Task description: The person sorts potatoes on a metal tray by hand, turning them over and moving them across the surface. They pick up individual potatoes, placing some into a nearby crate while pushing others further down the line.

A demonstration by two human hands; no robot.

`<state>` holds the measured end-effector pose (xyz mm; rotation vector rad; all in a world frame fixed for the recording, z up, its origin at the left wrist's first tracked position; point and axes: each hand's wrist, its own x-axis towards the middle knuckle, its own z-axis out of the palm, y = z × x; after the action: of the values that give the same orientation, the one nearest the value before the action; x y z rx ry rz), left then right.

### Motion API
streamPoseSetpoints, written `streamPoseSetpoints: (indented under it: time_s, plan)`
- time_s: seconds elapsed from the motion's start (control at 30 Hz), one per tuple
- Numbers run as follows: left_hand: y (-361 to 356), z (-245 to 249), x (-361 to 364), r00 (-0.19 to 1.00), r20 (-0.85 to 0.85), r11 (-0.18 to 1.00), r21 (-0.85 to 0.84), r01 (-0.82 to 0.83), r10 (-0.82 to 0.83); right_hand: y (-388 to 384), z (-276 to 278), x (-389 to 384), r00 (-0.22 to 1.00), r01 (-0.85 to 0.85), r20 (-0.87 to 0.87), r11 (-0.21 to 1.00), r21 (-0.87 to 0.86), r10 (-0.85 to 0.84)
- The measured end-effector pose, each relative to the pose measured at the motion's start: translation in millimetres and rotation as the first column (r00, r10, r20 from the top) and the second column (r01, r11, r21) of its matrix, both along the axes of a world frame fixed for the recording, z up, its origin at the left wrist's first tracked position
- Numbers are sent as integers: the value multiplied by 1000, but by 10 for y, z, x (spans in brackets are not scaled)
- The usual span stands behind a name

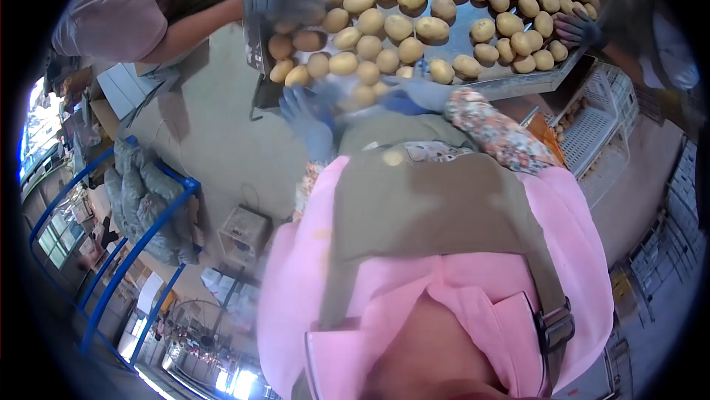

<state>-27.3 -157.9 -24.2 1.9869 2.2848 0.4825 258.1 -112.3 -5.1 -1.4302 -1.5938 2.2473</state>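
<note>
Many potatoes (399, 27) lie spread over a metal sorting table (466, 19) at the top of the view. My left hand (309, 120), in a grey-blue glove, is at the table's near left edge, fingers spread and nothing visible in them. Across from it my right hand (420, 93), also gloved, lies along the near edge with fingers stretched toward the left and thumb raised. Between the two hands are a few blurred potatoes (362, 95), close to the right fingertips; whether they touch cannot be made out.
One co-worker's gloved hand (285, 2) reaches over the table's left side; another person's gloved hand (579, 30) is at its right edge. A white plastic crate (592, 133) stands at right. Filled sacks (140, 193) sit by a blue metal frame (140, 252) at left.
</note>
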Motion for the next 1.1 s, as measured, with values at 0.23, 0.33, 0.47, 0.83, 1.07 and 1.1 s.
streamPoseSetpoints:
  time_s: [0.23, 0.33, 0.47, 0.83, 1.07, 1.1]
  plan:
    - [694, 233, 362, 999, 34, 932, -363, 14, -1, 230, 448, -209, 998, 42, -41, 988, 149, -36]
    - [360, 91, 275, 940, -290, 951, -297, 91, -180, 212, 536, 479, 910, 412, -99, 905, 108, -403]
    - [-76, 19, -4, 1000, -13, 944, -329, -4, 0, 112, 325, 1360, 672, -216, 599, 659, 720, -434]
    - [-22, -316, 189, 558, 816, 986, -165, -22, 149, -78, 184, 171, 934, 101, 141, 621, 777, -329]
    - [-14, -413, 188, 562, 782, 963, -204, -177, 269, 43, 695, -204, 972, 237, -75, 915, 326, -225]
    - [-68, -353, 176, 606, 724, 944, -266, -195, 329, -66, 376, -46, 903, 426, -224, 830, 360, -367]
